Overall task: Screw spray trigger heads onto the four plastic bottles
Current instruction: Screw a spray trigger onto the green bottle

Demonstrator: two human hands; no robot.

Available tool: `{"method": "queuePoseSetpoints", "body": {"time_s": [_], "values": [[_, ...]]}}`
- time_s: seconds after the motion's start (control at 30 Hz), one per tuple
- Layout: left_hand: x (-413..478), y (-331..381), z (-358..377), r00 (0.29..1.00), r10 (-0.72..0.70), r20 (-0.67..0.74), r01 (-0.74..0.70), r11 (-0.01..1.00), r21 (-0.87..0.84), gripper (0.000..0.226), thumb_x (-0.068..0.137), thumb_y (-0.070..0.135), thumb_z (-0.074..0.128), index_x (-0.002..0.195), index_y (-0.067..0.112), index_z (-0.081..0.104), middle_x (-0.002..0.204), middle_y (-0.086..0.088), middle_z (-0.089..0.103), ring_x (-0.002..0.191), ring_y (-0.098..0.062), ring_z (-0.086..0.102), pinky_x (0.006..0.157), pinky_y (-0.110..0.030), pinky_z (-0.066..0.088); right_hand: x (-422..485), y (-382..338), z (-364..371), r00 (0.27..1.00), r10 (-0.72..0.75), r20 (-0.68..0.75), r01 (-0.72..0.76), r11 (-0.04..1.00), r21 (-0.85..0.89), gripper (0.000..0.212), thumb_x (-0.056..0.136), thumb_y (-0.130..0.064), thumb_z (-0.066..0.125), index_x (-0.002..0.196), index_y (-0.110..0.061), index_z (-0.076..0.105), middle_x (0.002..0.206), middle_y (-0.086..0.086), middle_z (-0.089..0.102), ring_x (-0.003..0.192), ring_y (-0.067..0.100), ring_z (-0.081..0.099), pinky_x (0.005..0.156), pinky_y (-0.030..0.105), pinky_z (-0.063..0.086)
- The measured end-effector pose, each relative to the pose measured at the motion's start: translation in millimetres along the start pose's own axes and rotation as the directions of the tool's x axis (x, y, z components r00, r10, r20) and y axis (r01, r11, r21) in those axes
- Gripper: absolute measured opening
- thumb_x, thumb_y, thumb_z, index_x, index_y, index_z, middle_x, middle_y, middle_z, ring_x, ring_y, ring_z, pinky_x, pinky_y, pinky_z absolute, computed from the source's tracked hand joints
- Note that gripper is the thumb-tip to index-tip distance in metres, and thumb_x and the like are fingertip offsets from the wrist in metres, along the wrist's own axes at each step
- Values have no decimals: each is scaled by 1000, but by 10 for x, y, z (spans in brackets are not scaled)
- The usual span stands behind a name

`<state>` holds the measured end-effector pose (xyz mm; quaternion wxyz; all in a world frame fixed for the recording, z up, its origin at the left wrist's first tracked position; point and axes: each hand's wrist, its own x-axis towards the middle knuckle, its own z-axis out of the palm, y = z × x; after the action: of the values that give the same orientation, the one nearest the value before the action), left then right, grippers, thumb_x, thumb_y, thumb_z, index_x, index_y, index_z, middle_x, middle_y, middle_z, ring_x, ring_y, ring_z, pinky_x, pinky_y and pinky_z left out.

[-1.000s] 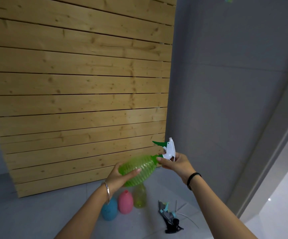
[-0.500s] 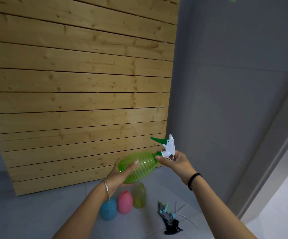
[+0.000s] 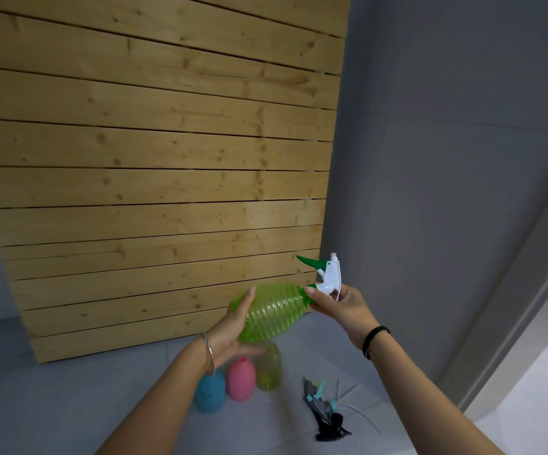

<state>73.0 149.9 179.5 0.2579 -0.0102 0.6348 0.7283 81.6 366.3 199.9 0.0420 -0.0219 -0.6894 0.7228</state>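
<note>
I hold a ribbed translucent green bottle (image 3: 272,311) sideways in the air. My left hand (image 3: 233,326) cups its base and side. A white and green spray trigger head (image 3: 328,277) sits at its neck, and my right hand (image 3: 338,307) pinches it at the collar. On the grey floor below stand three bottles with no heads: blue (image 3: 210,394), pink (image 3: 240,379) and yellow-green (image 3: 270,367). A heap of loose trigger heads (image 3: 323,408) with thin white tubes lies to their right.
A panel of horizontal wooden slats (image 3: 154,165) leans upright behind the bottles. A grey wall (image 3: 446,159) rises on the right, with a door frame (image 3: 528,290) and paler floor (image 3: 528,405) beyond it.
My left hand has slid lower around the bottle's base, with the fingers opening along its side. The bottle and head have risen slightly and turned a little.
</note>
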Motion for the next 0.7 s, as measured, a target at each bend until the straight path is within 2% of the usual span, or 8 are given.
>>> {"method": "queuePoseSetpoints", "body": {"time_s": [0.07,0.17,0.27,0.33,0.37,0.47,0.6,0.7], "values": [[-41,-15,3,994,-105,-8,105,984,144,102,55,87,31,145,41,15,149,-13,37,88,-29,69,64,-37,60,2,5,-11,1000,-1,30,2,999,-46,34,75,-18,77,93,8,65,86,14,60,86,20,62,81,24,57],[-11,-19,4,993,33,-118,2,959,284,98,56,83,37,139,35,21,136,-13,50,64,-23,67,68,-38,59,22,-1,-8,1000,11,-22,-13,998,-65,34,73,-21,79,91,5,67,85,12,63,81,18,64,82,27,58],[18,-44,-21,965,223,-137,-143,887,439,98,54,74,56,136,28,31,128,-3,57,96,-19,67,85,-32,56,33,1,-13,995,32,-92,-32,999,2,24,74,-23,78,86,-5,69,89,12,69,82,18,67,73,20,58],[26,-45,-21,956,268,-118,-186,867,463,106,47,75,63,136,27,33,129,3,57,100,-2,58,78,-13,49,45,7,-16,993,58,-103,-54,998,39,24,73,-24,78,86,-6,69,90,12,70,82,18,67,73,20,58],[31,-33,-6,960,253,-121,-185,894,409,111,45,78,60,138,27,32,134,2,54,103,-3,56,82,-13,48,44,11,-9,993,65,-97,-60,997,49,24,73,-24,78,86,-6,69,90,11,70,82,18,67,73,20,58],[78,13,35,981,118,-154,-95,984,151,110,54,89,32,147,31,19,149,-3,36,131,-24,43,103,-46,43,27,9,30,994,67,-81,-63,997,46,22,73,-24,79,83,-8,68,85,7,68,78,14,67,73,20,58],[81,-6,4,966,171,-191,-115,955,275,75,79,73,35,138,26,32,141,-5,45,122,-30,52,100,-49,46,18,-8,18,994,69,-85,-66,997,42,22,74,-23,78,85,-7,68,87,9,68,80,17,67,70,19,58],[57,7,-24,964,232,-128,-204,958,201,75,66,68,62,124,22,50,129,-4,58,113,-22,59,94,-45,52,31,-11,-12,991,74,-108,-66,995,76,26,74,-23,78,91,-6,68,91,11,69,83,18,68,70,18,58]]}}
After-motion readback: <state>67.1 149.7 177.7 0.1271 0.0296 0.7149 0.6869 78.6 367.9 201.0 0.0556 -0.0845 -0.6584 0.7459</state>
